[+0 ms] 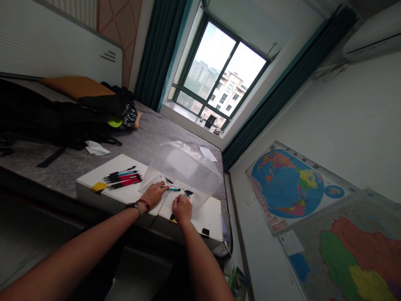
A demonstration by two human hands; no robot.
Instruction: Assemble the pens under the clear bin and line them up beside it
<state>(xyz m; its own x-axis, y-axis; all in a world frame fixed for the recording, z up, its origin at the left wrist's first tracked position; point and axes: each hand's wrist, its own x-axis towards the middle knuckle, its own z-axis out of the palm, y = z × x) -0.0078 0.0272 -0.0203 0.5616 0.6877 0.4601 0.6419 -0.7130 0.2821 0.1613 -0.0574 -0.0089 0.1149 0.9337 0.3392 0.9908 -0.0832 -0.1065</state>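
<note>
A clear plastic box [194,167] lies on its side with its opening towards me, and several loose pen parts are at its mouth. My left hand [154,195], wearing a watch and a red bracelet, reaches in from the left. Its fingers are pinched at the near end of a teal pen [174,190]. My right hand [182,207] is curled closed just right of it, close to dark pen pieces [189,192]; what its fingers hold is hidden. To the left, a row of red, black and teal pens [123,179] lies on a white box [109,167].
A second white box [213,211] sits under my right hand. Behind are crumpled paper [96,148], a white sheet [208,154] and a black bag [56,121] on the grey bed surface [153,125]. Wall maps [288,179] hang at right.
</note>
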